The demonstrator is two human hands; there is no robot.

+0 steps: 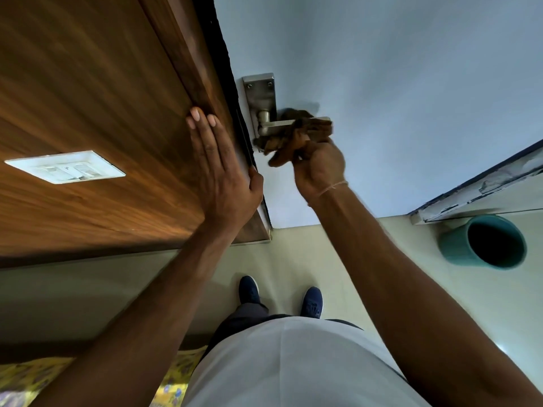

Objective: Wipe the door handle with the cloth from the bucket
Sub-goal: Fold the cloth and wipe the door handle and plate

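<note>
A silver lever door handle (pixel 271 128) on a metal plate (pixel 261 92) sticks out from the pale blue door (pixel 396 83). A brown cloth (pixel 293 139) is bunched around the lever's outer part and hides its end. My right hand (pixel 318 167) is closed on the cloth just below the lever. My left hand (pixel 219 168) lies flat with fingers together on the wooden panel (pixel 88 98), with the thumb hooked over the door's edge. A teal bucket (pixel 484 242) stands on the floor at the right, its inside dark.
A white switch plate (pixel 66 167) is set in the wooden panel. The door's edge (pixel 244 127) runs between my hands. My two dark blue shoes (pixel 280 296) stand on the pale tiled floor (pixel 293 254). A yellow patterned fabric (pixel 35 377) lies at the bottom left.
</note>
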